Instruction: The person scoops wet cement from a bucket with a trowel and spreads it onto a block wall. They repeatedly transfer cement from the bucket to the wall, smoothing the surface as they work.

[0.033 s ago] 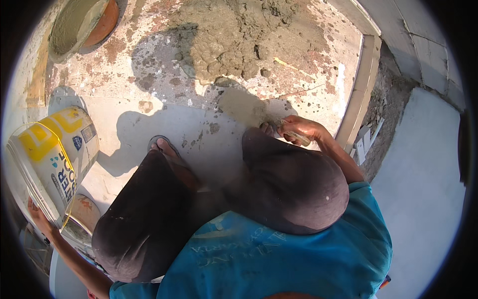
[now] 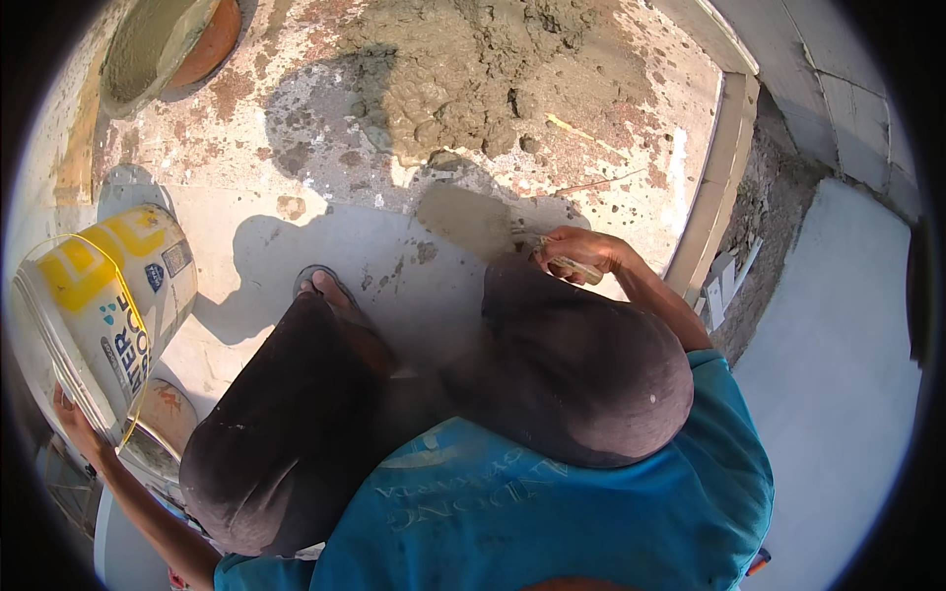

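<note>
My right hand (image 2: 583,254) is closed around the pale handle of a trowel (image 2: 463,219). Wet grey mortar coats its rounded blade, which is held low over the floor beside my right knee. At the far left, my left hand (image 2: 81,431) grips the rim of a white plastic bucket (image 2: 108,295) with yellow markings and a thin yellow handle. Some of those fingers are hidden behind the rim, and I cannot tell whether the bucket is tilted. A spread heap of wet mortar (image 2: 463,89) lies on the floor beyond the trowel.
A mortar-smeared basin (image 2: 158,54) stands at the upper left. Another round container (image 2: 163,419) sits between the bucket and my left knee. A raised edging (image 2: 714,177) borders the floor on the right, with offcuts (image 2: 727,286) beyond it. My sandalled left foot (image 2: 325,286) is on the floor.
The trowel and my right hand have shifted slightly left. My left hand stays on the bucket.
</note>
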Motion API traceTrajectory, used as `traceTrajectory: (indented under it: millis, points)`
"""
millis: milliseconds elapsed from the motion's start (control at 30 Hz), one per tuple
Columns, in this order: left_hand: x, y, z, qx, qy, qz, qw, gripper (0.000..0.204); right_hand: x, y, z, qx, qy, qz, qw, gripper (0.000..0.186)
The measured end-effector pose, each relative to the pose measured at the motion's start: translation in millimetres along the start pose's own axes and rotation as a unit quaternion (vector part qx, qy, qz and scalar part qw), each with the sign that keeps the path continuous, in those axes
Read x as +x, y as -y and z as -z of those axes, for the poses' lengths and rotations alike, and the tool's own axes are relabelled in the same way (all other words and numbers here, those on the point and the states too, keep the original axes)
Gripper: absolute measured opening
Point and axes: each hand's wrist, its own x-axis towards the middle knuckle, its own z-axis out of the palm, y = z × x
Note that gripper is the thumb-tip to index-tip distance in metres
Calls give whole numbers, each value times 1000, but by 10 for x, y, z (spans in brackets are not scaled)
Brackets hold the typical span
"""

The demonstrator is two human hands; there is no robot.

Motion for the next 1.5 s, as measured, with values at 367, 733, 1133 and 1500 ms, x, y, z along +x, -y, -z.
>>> traceTrajectory:
  millis: [367,733,1133,1500]
  points:
    - [-8,104,93,3,-22,-18,1000,69,-88,1311,-41,28,-276,166,946,35]
    - [-69,-46,-35,-36,-4,0,999,70,-371,1173,-2,-227,-491,304,784,55]
    - [-9,101,90,-18,-28,21,999,69,577,1740,-225,23,-235,203,950,77]
    - [-138,-52,66,12,-51,26,998,61,-460,1186,-356,-85,-444,200,869,56]
